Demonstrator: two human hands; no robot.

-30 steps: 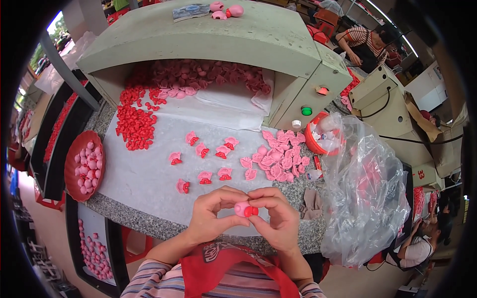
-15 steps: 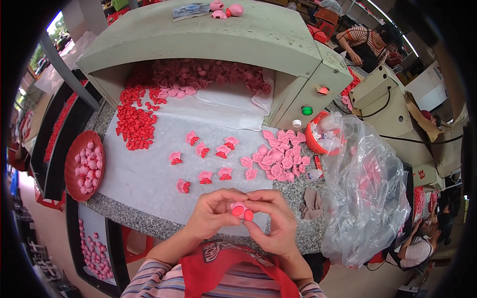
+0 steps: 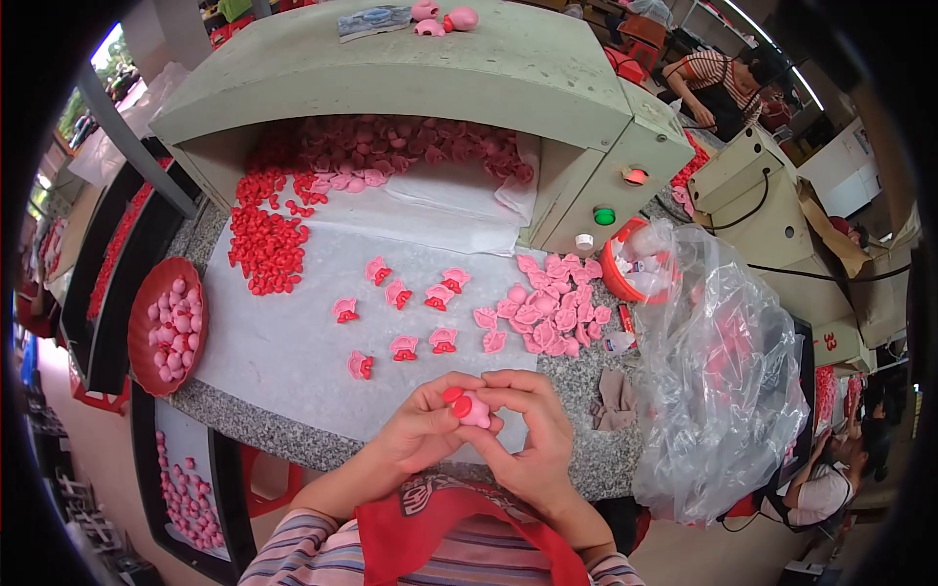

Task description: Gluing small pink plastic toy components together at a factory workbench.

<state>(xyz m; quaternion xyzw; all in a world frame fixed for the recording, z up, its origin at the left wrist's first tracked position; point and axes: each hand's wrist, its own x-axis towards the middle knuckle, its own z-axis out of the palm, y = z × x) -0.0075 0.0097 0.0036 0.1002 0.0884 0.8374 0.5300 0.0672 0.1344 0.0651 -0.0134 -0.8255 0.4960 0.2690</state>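
Close in front of my apron, a small pink toy figure with red feet is held between both hands. My left hand grips it near the red parts, fingers curled. On its pink side, my right hand pinches with thumb and forefinger. Past my hands, several pink pieces with red feet lie spaced out on the white sheet. To their right sits a heap of loose pink shell pieces. A pile of small red pieces lies at the left.
A pale green box-shaped machine with an open front stands behind, holding more red and pink pieces. At left is a red basket of pink balls. An orange basket and a clear plastic bag are on the right.
The figure has turned in my fingers: its red feet faced me and now point up to the left. My hands have shifted slightly around it. The pieces on the sheet stay put.
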